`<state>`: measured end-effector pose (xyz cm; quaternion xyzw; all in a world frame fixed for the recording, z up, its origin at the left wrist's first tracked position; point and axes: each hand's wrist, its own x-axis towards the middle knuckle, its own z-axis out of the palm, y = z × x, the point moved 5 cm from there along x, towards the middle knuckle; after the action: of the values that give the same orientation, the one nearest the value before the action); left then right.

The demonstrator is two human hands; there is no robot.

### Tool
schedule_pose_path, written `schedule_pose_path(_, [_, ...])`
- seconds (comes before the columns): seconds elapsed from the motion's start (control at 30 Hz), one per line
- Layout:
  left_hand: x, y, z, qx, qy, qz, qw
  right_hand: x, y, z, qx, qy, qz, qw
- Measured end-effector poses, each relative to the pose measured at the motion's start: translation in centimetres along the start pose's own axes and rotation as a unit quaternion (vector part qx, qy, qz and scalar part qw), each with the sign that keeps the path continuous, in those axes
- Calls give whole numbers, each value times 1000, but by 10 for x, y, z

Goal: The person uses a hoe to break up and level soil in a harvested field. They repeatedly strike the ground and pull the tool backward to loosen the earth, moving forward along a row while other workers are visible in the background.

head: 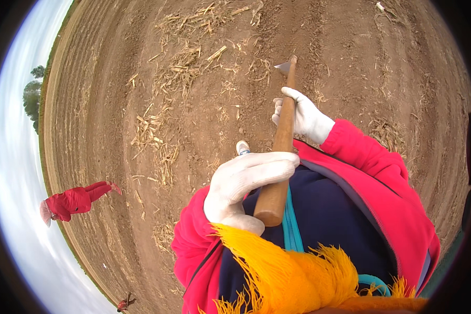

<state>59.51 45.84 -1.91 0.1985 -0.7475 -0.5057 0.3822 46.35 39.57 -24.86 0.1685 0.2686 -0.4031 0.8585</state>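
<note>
A hoe with a thick wooden handle point(284, 121) slants away in front of my body, held in both hands. My left hand point(245, 186), in a white knit glove, lies over the handle close to its butt end, fingers across the top. Farther along the shaft, my right hand point(308, 115) grips from the right side, also gloved in white. At the far end, the metal hoe blade point(283, 67) points left, at or just above the brown soil point(259, 98); contact is hard to judge. The tip of a shoe point(242, 147) shows beyond my left hand.
Dry stalk litter point(153, 129) lies in patches left of the hoe, with a loose stalk piece point(217, 53) farther ahead. At the left a person in red point(72, 201) stands in the field. Another person point(125, 304) is far off. A yellow fringed scarf point(274, 271) hangs below my hands.
</note>
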Motion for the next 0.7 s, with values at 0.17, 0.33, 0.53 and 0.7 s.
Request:
schedule_pose_path(0.17, [-19,-136,-25,-276,-4,-257,926,-57,19,6,-54,73,-116,989])
schedule_pose_path(0.33, [-87,-307,-3,-326,-82,-500,798,-120,103,5,-20,174,-134,975])
schedule_pose_path(0.53, [-132,-355,55,-408,-175,-622,645,-147,216,10,21,238,-173,955])
schedule_pose_path(0.7, [-154,-362,77,-459,-103,-664,582,-127,283,-22,-130,283,-130,941])
